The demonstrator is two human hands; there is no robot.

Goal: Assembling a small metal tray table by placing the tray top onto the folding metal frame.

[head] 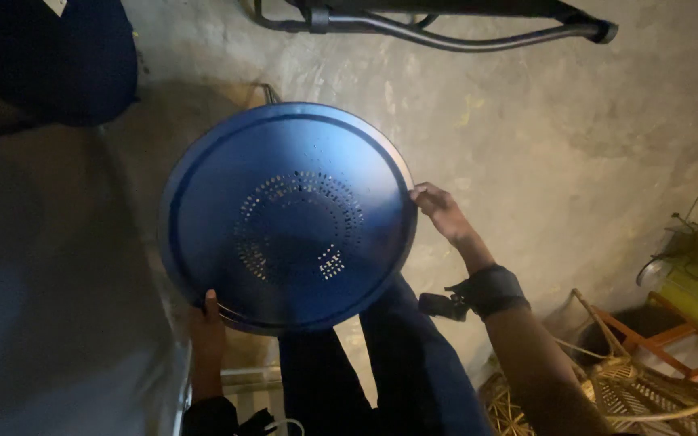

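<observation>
Concrete floor (543, 121) below, dim light. Round blue perforated tray (288, 216) held flat over the knees, no long axis. Left hand (208, 339) pinches its rim at 7 o'clock, thumb on top; right hand (439, 211) fingertips closed on the rim at 3 o'clock. Wicker chair (640, 387) at 4 o'clock.

The wide perforated blue pan (284, 218) filled the middle, blocking any straight reach down. Bare concrete floor (543, 137) lay open beyond its right rim. A wicker chair (632, 387) crowded the lower right, a black metal frame (446, 28) crossed the top, and a grey surface (50, 307) closed the left.
</observation>
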